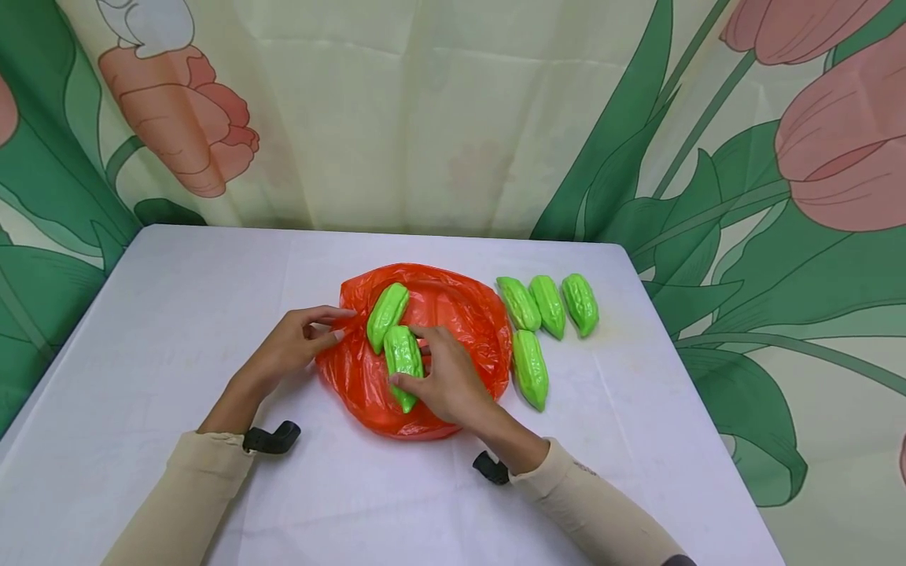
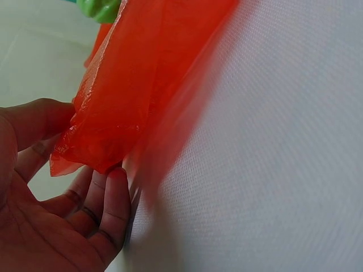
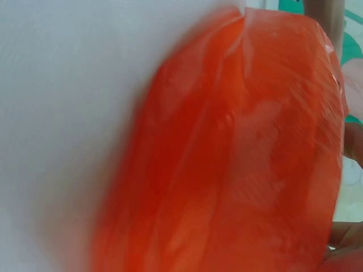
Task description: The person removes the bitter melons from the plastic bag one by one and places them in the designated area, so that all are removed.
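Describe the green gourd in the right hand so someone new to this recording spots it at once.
On the white-clothed table, find the red plastic bag. Seen against it is the target gourd, shiny and ridged, nearer the person than the other gourd there. Only this one is gripped by the right hand; the four gourds right of the bag lie untouched.

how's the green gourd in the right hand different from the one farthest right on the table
The right hand grips the held gourd; the far-right gourd is untouched. The held gourd is over the red bag; the far-right gourd lies on white cloth. Both are green and ridged.
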A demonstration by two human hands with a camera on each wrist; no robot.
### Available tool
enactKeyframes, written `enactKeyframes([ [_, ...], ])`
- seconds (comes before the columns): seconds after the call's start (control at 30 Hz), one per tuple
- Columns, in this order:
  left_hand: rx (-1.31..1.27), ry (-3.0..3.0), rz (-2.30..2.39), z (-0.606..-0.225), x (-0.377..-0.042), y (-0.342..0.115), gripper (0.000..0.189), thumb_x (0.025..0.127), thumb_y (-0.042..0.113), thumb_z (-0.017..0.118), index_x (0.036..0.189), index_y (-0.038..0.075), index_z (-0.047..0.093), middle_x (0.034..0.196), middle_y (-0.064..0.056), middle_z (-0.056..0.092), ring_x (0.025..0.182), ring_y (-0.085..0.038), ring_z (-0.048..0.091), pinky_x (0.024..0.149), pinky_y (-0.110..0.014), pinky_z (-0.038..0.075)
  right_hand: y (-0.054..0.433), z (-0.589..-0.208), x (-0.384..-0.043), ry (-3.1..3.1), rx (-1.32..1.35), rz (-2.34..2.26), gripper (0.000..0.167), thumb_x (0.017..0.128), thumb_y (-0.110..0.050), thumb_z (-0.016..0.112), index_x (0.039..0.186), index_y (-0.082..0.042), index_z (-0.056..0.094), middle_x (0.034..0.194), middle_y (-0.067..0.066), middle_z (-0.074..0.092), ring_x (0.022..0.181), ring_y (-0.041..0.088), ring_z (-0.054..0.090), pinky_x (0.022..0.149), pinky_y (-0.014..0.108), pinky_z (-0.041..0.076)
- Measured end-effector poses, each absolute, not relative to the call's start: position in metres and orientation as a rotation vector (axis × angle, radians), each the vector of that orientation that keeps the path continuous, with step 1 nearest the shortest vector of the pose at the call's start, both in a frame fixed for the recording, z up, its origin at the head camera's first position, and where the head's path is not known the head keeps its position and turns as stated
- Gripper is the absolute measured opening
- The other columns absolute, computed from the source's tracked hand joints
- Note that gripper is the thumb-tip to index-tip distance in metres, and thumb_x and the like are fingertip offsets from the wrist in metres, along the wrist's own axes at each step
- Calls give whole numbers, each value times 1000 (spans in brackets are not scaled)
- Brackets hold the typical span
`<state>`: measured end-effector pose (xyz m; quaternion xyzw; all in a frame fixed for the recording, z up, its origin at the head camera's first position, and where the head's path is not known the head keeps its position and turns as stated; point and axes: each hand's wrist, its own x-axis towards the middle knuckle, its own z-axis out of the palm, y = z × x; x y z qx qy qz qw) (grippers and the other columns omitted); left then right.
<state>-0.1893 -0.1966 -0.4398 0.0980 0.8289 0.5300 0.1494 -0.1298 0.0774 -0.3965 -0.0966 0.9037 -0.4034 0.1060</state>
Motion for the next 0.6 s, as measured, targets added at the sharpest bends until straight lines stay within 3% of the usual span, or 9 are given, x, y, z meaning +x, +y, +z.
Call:
enactKeyframes([
  [0.23, 277, 2379, 1525, -439, -188, -196, 42, 103, 8, 62, 145, 12, 66, 142, -19, 64, 92, -28, 57, 67, -26, 53, 86, -390, -132, 2700, -246, -1198, 82, 89, -25, 87, 159, -12, 47, 146, 8, 56, 135, 33, 56, 106, 48, 56],
  [0.6, 272, 2381, 1523, -438, -188, -196, 41, 104, 9, 62, 145, 12, 66, 140, -18, 65, 91, -26, 55, 66, -26, 49, 105, -380, -134, 2747, -139, -1237, 81, 89, -24, 88, 158, -14, 48, 142, 7, 57, 132, 32, 60, 92, 43, 64],
])
